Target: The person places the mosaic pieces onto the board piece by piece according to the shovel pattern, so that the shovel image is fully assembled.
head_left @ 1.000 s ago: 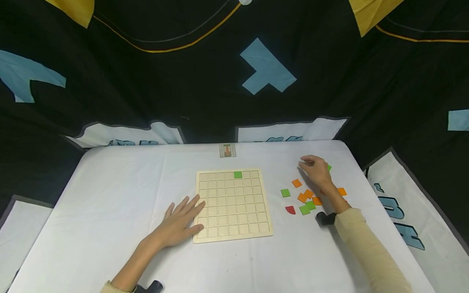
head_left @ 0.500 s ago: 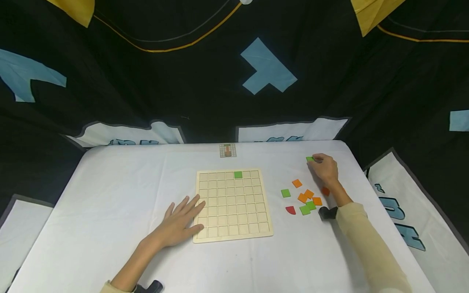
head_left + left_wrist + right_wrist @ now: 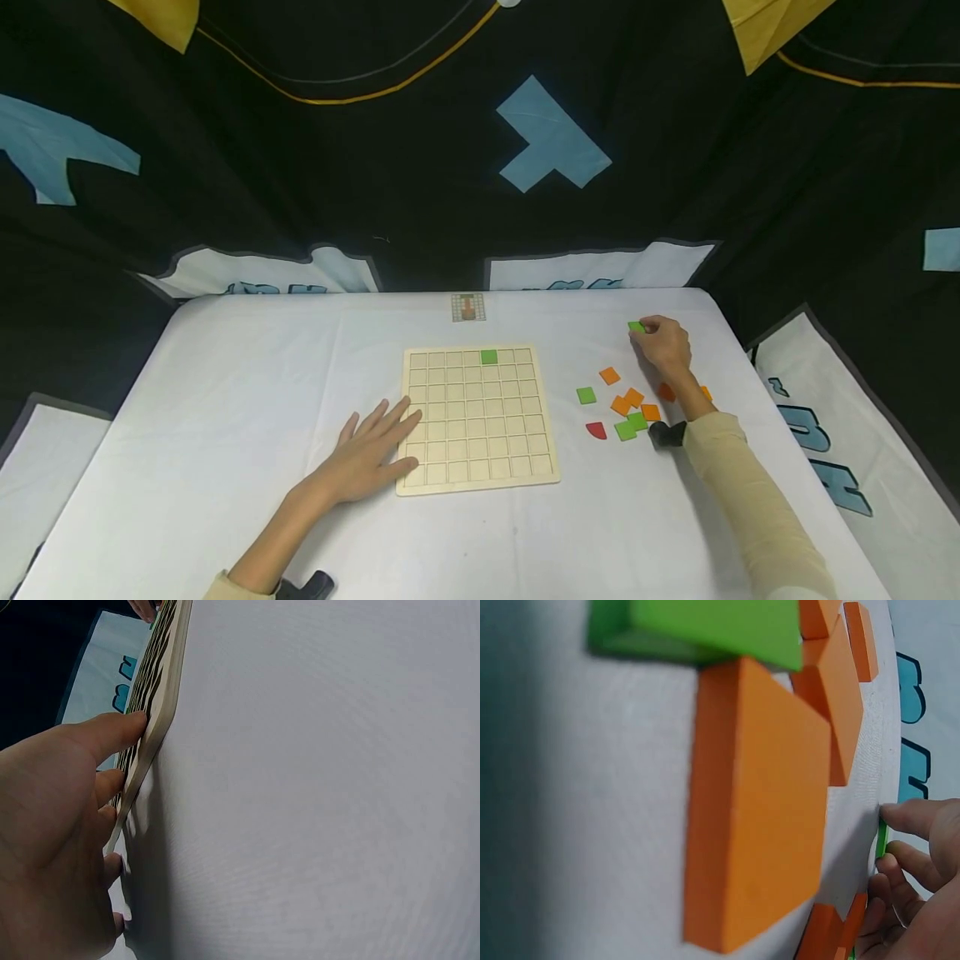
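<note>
My right hand (image 3: 663, 343) is at the far right of the table, with a green square tile (image 3: 636, 327) at its fingertips. In the right wrist view, thumb and fingers pinch this green tile (image 3: 883, 838) by its edges. My left hand (image 3: 369, 456) lies spread, fingertips on the left edge of a pale wooden grid board (image 3: 552, 467). The left wrist view shows its thumb and fingers (image 3: 120, 739) along the board's side. One green tile (image 3: 489, 357) sits in the board's top row.
Between board and right hand lie several loose pieces: orange tiles (image 3: 610, 376), green tiles (image 3: 587, 396) and a red quarter-round piece (image 3: 596, 431). A small picture card (image 3: 468, 307) lies behind the board. The white table (image 3: 225, 400) meets a dark curtain (image 3: 420, 183) behind.
My right hand has shifted slightly right from about a second ago, and a green tile now shows at its fingertips. In the last half second it barely moved. My left hand stays put.
</note>
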The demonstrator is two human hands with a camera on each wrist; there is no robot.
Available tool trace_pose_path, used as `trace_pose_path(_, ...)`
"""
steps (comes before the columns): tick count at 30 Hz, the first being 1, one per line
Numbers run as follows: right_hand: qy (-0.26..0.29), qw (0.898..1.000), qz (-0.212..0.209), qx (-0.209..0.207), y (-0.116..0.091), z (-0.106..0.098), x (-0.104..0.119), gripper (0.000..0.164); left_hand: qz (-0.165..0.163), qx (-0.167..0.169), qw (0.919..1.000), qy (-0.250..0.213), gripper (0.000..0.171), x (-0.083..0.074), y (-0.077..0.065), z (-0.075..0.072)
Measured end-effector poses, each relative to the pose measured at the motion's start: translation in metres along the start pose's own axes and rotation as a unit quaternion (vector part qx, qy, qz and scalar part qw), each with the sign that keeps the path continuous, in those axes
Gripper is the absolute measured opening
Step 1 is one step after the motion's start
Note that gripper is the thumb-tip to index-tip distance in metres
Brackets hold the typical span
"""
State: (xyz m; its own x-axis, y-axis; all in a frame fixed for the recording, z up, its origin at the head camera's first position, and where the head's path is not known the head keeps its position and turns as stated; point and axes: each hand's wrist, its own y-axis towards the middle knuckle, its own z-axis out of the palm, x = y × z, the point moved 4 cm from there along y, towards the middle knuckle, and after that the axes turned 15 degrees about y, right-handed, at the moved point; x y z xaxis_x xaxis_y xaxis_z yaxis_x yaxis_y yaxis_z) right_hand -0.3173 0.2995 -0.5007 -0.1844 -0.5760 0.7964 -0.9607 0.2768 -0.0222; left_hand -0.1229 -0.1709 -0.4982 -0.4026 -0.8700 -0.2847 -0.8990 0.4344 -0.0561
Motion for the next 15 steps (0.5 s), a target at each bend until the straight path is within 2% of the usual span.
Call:
trace_pose_path(9,-0.001,1.0,0.006,0.004,-0.0002,0.001,0.0035,0.042,-0.003,0.005,1.0,0.0,0.065,-0.0004,0.0001,-0.0013)
trace_pose_path(15,0.005,1.0,0.002,0.026,-0.0063,0.0023,0.0095,0.043,-0.006,0.007,1.0,-0.003,0.066,-0.0001,0.0004,0.0011)
